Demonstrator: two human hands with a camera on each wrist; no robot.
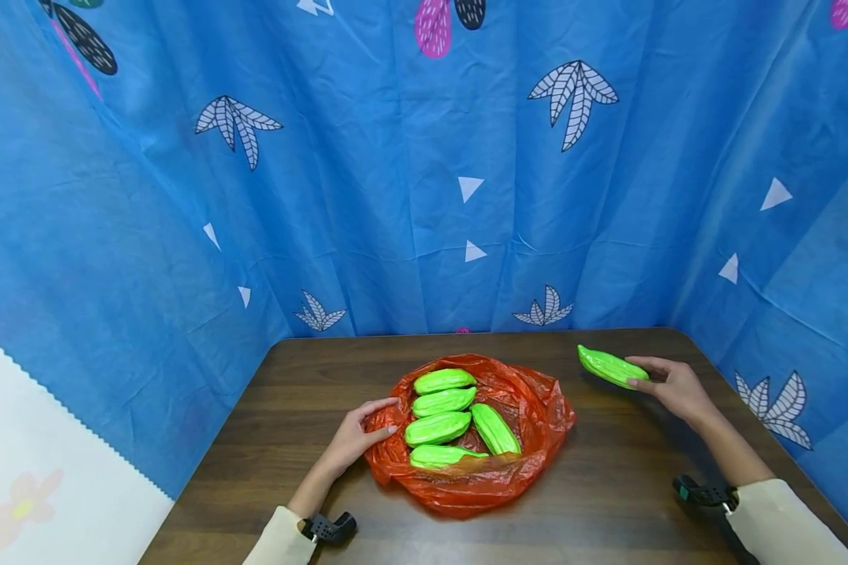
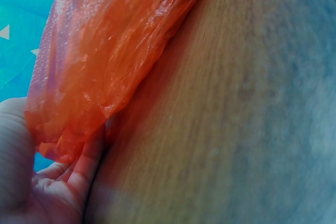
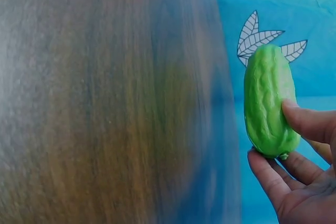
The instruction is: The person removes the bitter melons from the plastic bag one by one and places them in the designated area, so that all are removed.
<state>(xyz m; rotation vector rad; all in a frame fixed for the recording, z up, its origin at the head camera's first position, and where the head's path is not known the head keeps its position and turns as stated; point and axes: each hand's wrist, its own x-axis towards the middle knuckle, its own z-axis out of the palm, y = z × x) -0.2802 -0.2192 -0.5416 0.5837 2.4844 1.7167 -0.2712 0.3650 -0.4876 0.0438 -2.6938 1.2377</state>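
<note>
A red plastic bag (image 1: 459, 494) lies spread open on the table, with several bright green, ridged toy bitter melons (image 1: 438, 429) inside it. Most lie in a column on the left, and one is slanted to their right. At the bag's left edge, my left hand (image 1: 356, 431) holds the rim; the left wrist view shows the crumpled plastic (image 2: 105, 61) between thumb and fingers. My right hand (image 1: 671, 386) holds another bitter melon (image 1: 611, 366) by one end, above the table's right side. Up close, that melon (image 3: 269, 98) sits between thumb and fingertips, its far end free.
The dark wooden table (image 1: 290, 392) has its back edge against a blue patterned curtain (image 1: 396, 196), which also runs along the right side. A white cloth (image 1: 56, 455) with a flower print hangs at the left. A wrist strap (image 1: 328, 530) is worn on each arm.
</note>
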